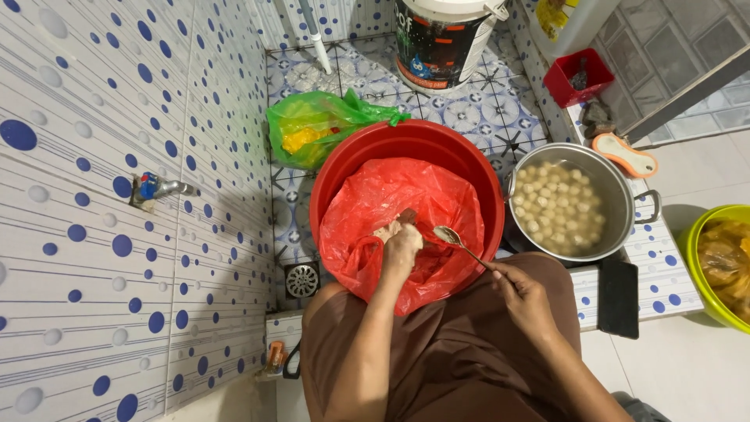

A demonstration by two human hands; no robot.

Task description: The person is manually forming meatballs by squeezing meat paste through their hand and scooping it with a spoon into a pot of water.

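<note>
A red plastic bag lines a big red basin in front of my knees. My left hand is inside the bag, closed around a lump of pale paste. My right hand holds a metal spoon by its handle, with the bowl of the spoon just right of my left hand. A steel pot to the right of the basin holds water and several pale round balls.
A green bag with yellow contents lies behind the basin, next to a white bucket. A tap sticks out of the dotted tile wall at left. A floor drain, a yellow-green bowl, a red tub and a dark flat object are around.
</note>
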